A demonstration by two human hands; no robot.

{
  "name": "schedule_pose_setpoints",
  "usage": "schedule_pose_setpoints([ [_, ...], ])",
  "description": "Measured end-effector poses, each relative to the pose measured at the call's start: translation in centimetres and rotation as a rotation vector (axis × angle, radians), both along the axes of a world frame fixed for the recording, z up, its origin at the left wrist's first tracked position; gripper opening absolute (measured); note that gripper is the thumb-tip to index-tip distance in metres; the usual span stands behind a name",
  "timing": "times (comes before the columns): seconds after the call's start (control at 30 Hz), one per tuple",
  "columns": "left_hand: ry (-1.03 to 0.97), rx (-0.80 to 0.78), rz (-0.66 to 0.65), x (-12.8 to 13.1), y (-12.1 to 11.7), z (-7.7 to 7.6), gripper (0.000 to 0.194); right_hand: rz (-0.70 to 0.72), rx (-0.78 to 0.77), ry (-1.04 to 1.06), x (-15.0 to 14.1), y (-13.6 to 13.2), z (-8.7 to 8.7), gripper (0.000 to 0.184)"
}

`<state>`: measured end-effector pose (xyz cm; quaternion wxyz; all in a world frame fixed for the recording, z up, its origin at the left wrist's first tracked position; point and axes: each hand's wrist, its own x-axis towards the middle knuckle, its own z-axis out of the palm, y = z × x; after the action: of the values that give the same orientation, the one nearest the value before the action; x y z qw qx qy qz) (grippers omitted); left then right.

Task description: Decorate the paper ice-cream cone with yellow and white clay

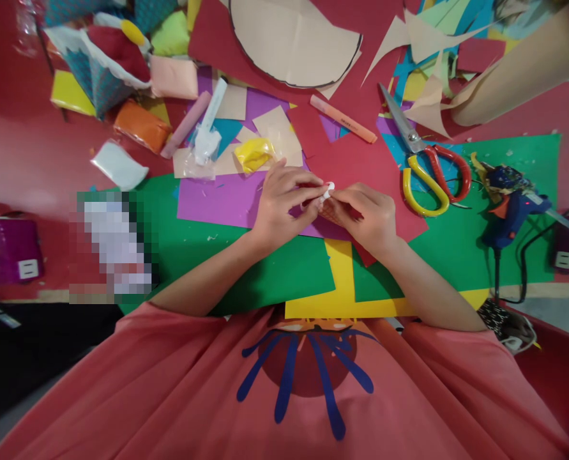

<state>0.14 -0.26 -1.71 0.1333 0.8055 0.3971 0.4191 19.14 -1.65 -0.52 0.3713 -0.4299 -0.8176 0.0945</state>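
Both of my hands meet over the middle of the coloured sheets. My left hand (287, 201) pinches a small white piece that looks like soft clay (329, 189) between thumb and fingers. From the other side, my right hand (368, 214) closes its fingertips on a small brownish-pink piece with a grid pattern (329, 209), directly below the white clay and touching it. The patterned piece is partly hidden by my fingers. Just beyond my left hand lies a yellow clay packet (254, 155). A purple sheet (217, 198) and a red sheet (361, 166) lie under my hands.
Scissors (413, 140) with yellow and red handles lie to the right, near a blue glue gun (509, 217) with a cord. Clay packets, including an orange one (142, 126), crowd the far left. A rolled sheet (518, 70) and cut scraps occupy the far right.
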Motion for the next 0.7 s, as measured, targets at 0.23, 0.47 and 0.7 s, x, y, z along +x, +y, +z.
schedule_pose_setpoints([
  [0.23,-0.021,-0.120,0.016,0.07,-0.11,0.69,0.014,-0.054,-0.210,0.038,-0.08,-0.14,0.79,0.024],
  [0.47,-0.033,-0.135,0.014,0.28,0.35,0.34,0.019,-0.090,-0.265,0.054,-0.69,-0.14,0.38,0.019],
  [0.7,-0.018,-0.245,-0.001,0.27,0.17,0.73,0.032,-0.078,-0.235,0.052,-0.88,-0.35,0.43,0.017],
])
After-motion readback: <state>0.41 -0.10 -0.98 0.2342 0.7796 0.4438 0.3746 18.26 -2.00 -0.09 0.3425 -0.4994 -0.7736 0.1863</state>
